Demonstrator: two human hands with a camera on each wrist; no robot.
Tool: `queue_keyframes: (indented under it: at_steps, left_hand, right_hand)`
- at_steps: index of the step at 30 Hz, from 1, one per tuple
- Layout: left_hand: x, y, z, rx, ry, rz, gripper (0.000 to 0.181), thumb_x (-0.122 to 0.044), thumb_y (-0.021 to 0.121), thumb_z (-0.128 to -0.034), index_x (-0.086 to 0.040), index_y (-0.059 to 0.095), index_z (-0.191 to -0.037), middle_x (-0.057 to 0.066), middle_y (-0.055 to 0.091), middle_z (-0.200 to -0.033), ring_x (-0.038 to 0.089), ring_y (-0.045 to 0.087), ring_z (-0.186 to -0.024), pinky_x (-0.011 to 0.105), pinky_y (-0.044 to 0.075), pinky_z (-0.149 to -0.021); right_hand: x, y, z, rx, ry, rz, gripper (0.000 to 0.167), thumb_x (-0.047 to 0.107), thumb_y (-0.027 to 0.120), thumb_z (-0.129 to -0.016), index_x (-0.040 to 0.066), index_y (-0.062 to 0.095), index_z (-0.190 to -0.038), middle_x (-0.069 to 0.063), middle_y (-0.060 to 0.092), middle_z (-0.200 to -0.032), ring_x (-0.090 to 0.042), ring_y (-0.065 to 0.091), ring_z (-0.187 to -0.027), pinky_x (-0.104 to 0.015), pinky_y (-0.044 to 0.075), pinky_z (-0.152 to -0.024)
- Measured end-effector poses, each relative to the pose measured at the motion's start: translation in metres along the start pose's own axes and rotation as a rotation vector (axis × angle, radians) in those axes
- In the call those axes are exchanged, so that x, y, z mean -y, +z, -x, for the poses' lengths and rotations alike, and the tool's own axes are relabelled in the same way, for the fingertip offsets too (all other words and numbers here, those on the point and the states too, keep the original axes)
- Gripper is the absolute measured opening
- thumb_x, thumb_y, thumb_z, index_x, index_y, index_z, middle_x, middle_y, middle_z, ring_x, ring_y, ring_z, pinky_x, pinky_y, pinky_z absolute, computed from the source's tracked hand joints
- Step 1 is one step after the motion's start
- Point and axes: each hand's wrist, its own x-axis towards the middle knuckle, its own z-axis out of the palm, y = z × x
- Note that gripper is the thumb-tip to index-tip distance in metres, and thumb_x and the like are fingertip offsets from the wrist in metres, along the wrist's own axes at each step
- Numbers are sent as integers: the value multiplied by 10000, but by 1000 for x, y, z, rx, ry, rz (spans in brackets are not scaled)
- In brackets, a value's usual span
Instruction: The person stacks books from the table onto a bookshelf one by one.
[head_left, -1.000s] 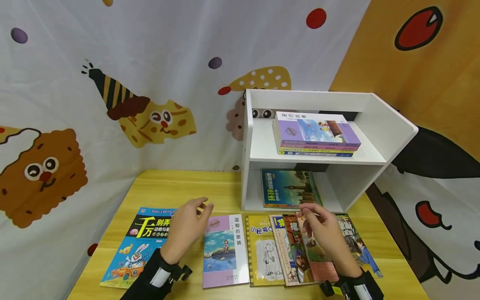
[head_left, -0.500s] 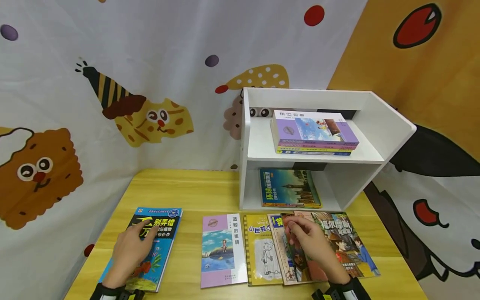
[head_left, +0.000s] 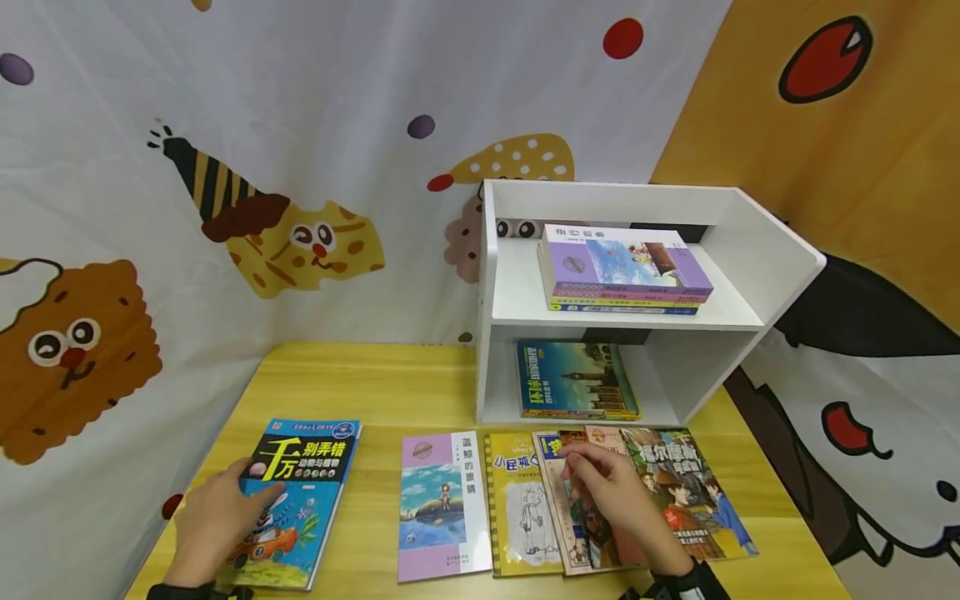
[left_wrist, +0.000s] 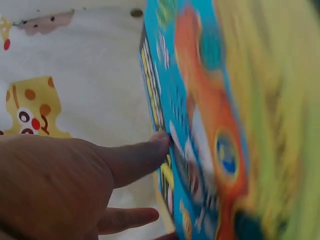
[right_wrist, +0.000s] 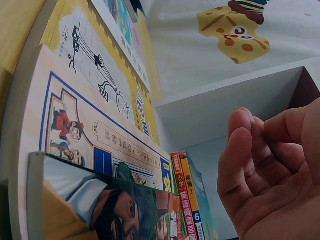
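In the head view my left hand (head_left: 213,521) is at the left edge of a blue children's book (head_left: 296,508) with a black title band, its thumb over the cover. The left wrist view shows a straight finger (left_wrist: 137,157) touching the book; I cannot tell whether the other fingers reach under it. My right hand (head_left: 615,500) hovers over a row of overlapping books, nearest a cream book (head_left: 558,517) and a comic-style book (head_left: 600,537). Its fingers are loosely bent with nothing between them, as the right wrist view shows.
A white two-tier shelf (head_left: 615,323) stands at the back right. Stacked books (head_left: 626,262) lie on its upper tier and a dark teal book (head_left: 573,379) on its lower one. A purple book (head_left: 442,508), a yellow notebook-style book (head_left: 521,508) and a detective book (head_left: 686,496) lie along the yellow table (head_left: 367,383).
My left hand has moved left and down from beside the purple book, over the blue book, to its left edge. The right hand has shifted slightly left, uncovering the detective book.
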Motion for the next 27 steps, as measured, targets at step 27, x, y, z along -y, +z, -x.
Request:
queue_keyframes:
  at_steps: [27]
  left_hand:
    - [-74,-49,58,-128,232,433,735,-298,688,-1104,-15,232,-1606,419,549,-1452,534,668,-1151,601,578,-860]
  right_hand:
    - [18,17,2,64,39,-8,399,348,596,-1161,37,713,-1382,-217,740,-1055,-230,673,-648,-374,549,-462]
